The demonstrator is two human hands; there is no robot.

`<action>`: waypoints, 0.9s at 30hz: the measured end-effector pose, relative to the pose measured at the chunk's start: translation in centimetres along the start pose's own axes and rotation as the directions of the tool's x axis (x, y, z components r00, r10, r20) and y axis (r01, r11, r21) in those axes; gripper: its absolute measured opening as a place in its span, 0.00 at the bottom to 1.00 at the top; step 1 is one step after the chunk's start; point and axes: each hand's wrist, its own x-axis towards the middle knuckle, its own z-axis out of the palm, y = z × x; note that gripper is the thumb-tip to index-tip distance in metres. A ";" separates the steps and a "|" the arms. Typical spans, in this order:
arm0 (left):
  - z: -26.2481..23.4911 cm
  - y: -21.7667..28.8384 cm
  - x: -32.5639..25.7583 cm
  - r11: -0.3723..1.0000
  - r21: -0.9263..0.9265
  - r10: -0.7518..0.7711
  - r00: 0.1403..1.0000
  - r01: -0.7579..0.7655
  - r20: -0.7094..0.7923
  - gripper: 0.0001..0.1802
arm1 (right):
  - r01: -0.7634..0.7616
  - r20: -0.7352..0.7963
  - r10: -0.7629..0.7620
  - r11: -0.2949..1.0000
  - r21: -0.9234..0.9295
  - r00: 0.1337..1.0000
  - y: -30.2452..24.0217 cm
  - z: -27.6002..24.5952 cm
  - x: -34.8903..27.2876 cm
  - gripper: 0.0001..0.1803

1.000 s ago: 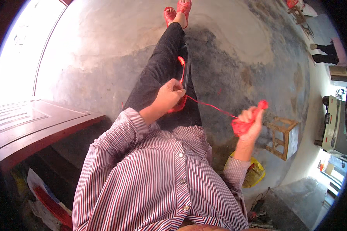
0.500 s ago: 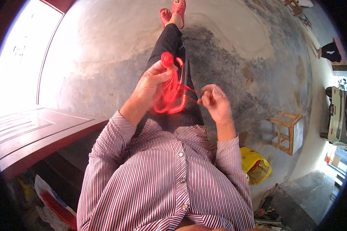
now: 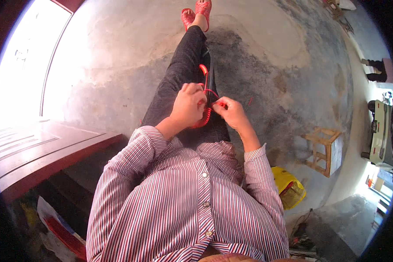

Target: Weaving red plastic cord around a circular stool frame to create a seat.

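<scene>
Over my lap my left hand (image 3: 187, 105) is curled closed, its back mostly upward, with bits of red yarn showing by its fingertips. My right hand (image 3: 232, 115) pinches red yarn (image 3: 221, 105) just to the right, close to the left fingers. A loop of the strand (image 3: 212, 91) runs between the two hands. Beneath them lies a thin dark curved rod (image 3: 211, 72) along my trousers. A red tightly coiled wrapping (image 3: 207, 117) curves below the hands, and a short red piece (image 3: 203, 68) sits farther up. The rest of the yarn bundle is hidden behind my left hand.
A wooden stool (image 3: 323, 150) stands on the concrete floor at right, with a yellow bag (image 3: 289, 187) nearer me. A dark red panelled door (image 3: 52, 148) reaches in from the left. My crossed legs in dark trousers (image 3: 179, 65) stretch forward, ending in red sandals (image 3: 203, 8).
My hands have come together: the right moved left and the left lowered slightly toward the middle. The red yarn bundle that hung from my left hand is now mostly out of sight.
</scene>
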 end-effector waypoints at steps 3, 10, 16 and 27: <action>2.0 -1.9 0.2 0.990 -0.123 -0.088 0.983 0.069 -0.161 0.19 | 0.343 -0.300 -0.305 0.935 0.085 0.904 -1.0 -1.6 -1.0 0.09; 3.5 0.4 0.2 0.124 -0.728 -0.535 0.663 0.674 0.524 0.39 | 0.421 -0.288 -0.360 0.376 0.826 0.887 -9.1 -5.4 -6.4 0.11; 2.0 2.7 -1.0 0.052 -0.742 -0.511 0.657 0.668 0.555 0.37 | 0.246 -0.135 -0.328 0.325 0.913 0.935 -13.8 -0.9 -11.9 0.18; 3.8 3.3 -2.2 0.917 -0.241 -0.314 0.948 0.317 0.051 0.36 | 0.536 -0.352 -0.639 0.112 0.837 0.684 -14.7 -4.1 -15.2 0.21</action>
